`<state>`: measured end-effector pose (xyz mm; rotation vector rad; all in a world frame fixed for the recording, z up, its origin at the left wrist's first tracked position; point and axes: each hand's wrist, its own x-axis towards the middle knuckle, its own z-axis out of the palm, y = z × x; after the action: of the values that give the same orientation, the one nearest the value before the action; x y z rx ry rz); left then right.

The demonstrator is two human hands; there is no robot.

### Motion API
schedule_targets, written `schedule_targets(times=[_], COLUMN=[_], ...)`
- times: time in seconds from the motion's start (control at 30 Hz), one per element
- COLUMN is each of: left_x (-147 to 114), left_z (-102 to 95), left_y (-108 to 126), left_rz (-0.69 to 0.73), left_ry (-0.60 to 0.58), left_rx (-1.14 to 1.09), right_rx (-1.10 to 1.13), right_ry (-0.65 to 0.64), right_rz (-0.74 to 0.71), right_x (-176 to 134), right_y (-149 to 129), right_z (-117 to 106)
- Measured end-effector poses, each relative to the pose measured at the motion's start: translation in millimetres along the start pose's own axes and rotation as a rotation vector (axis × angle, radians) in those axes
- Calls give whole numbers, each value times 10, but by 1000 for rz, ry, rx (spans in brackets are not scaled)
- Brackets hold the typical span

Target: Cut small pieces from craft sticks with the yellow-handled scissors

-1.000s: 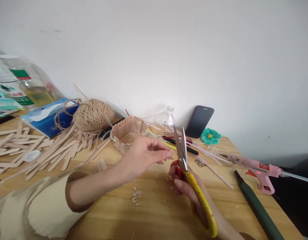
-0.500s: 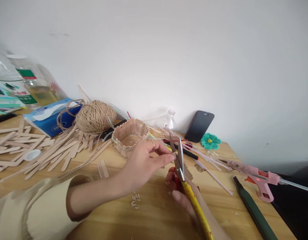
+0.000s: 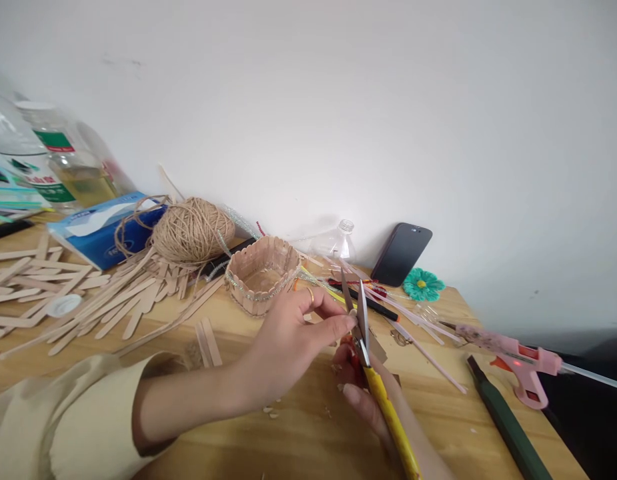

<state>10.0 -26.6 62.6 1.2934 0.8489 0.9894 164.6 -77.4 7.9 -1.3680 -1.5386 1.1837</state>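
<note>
In the head view, the person's left hand [image 3: 288,340], with a ring on one finger, reaches in over the wooden tabletop [image 3: 223,453], thumb and fingertips pinched together on a small pale piece [image 3: 353,313]. The right hand [image 3: 361,393] is wrapped around the red and yellow handles of the scissors [image 3: 374,380], whose blades point up and away from the person and stand slightly apart. The small pale piece is right at those blades; whether the metal touches it cannot be told. A few pale slivers [image 3: 271,415] lie on the wood below the left wrist. Just beyond the left hand sits a craft-stick basket [image 3: 243,301], glittery trim around its side. To its left are a ball of jute twine [image 3: 193,231], a blue tissue pack [image 3: 113,245] and scattered craft sticks [image 3: 134,312], with a white bottle cap [image 3: 64,306] among them. Beyond the scissors, a smartphone [image 3: 403,255] leans against the wall [image 3: 308,100], near a turquoise flower [image 3: 412,287] with a yellow centre. Farther right, a pink glue gun [image 3: 493,341] lies near a dark green-handled tool [image 3: 511,423].
</note>
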Motion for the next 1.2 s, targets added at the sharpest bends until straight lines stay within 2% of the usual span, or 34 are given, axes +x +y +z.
schedule_targets(times=[0.17,0.37,0.43,0.63,0.8,1.0,1.2], left_x=[-2,-4,-10,-17,-11,-6,67], left_z=[8,2,3,3,3,-20,-90], left_y=[12,25,28,36,40,40,64], left_rz=[4,-15,-15,-25,-29,-27,-34], left_ry=[7,6,-2,-22,-25,-28,34], left_rx=[1,-5,-11,-44,-47,15,-38], right_rx=[-104,-113,-117,-113,-122,-120,-84], right_ry=[11,-12,-8,-108,-27,-12,-9], right_rz=[-17,-11,-30,-28,-16,-62,-15], right_x=[1,-5,4,79,104,26,-30], right_y=[-53,-42,0,243,360,109,-80], right_z=[-13,-36,-60,-115,-100,-89,-79])
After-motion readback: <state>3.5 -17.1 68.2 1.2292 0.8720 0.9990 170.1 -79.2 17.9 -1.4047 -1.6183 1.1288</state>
